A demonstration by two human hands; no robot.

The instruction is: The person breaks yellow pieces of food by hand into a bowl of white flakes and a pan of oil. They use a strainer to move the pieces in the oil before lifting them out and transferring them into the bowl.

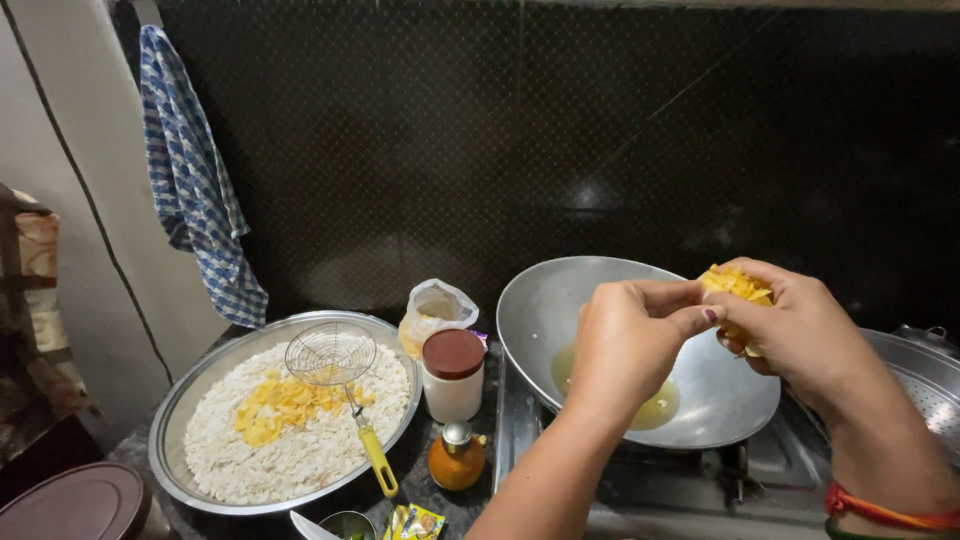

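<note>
1. Yellow flakes (737,283): thin, crinkled, bright yellow-orange pieces bunched in a loose handful, held above the wok (600,300), over its right half
2. Right hand (800,325): cupped around the flakes from the right, fingers curled under and behind them
3. Left hand (630,340): fingers bent, tips pinching at the left edge of the same handful; both hands close together, touching at the flakes
4. Wok: wide, shallow, grey metal, sits on the stove; small pool of yellowish oil (655,405) at its bottom (partly hidden by the left hand)
5. Left of the wok: white jar with a brown round lid (453,375), just beside the rim
6. Behind that jar: clear plastic bag (432,312), open top, yellowish contents
7. In front of the jar: small round orange bottle with a metal cap (457,456)
8. Below that bottle, at the frame edge: small yellow-green sachets (415,522), print too small to read
9. Further left of the wok: big steel tray (180,410) of white flakes with a yellow patch in the middle; wire skimmer with a yellow handle (345,385) lies on it
10. Right of the wok: perforated steel pan (925,385), partly cut off
</note>
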